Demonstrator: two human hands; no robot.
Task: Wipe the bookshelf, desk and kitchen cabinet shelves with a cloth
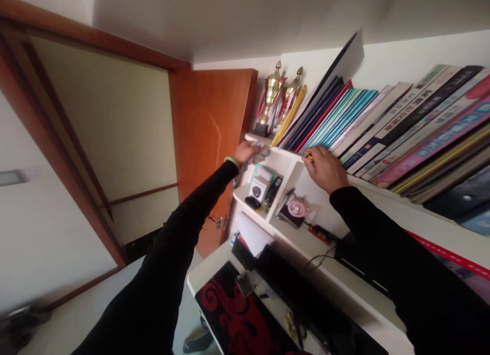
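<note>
My left hand (pixel 245 152) reaches far forward, closed on a crumpled grey cloth (pixel 262 153) against the left end of the upper white shelf (pixel 287 153). Just behind the cloth stand two gold trophies (pixel 272 92) with ribbons. My right hand (pixel 325 169) is at the same shelf's front edge, below a row of leaning books (pixel 329 115). Its fingers pinch a small orange-and-black thing (pixel 308 156), mostly hidden by the fingers, so its kind cannot be made out.
Lower compartments hold a white box (pixel 259 188) and a round pink item (pixel 296 208). Below, a black monitor (pixel 302 294) stands on the desk behind a black-and-red desk mat (pixel 233 314). An open wooden door (pixel 210 146) stands left of the shelves.
</note>
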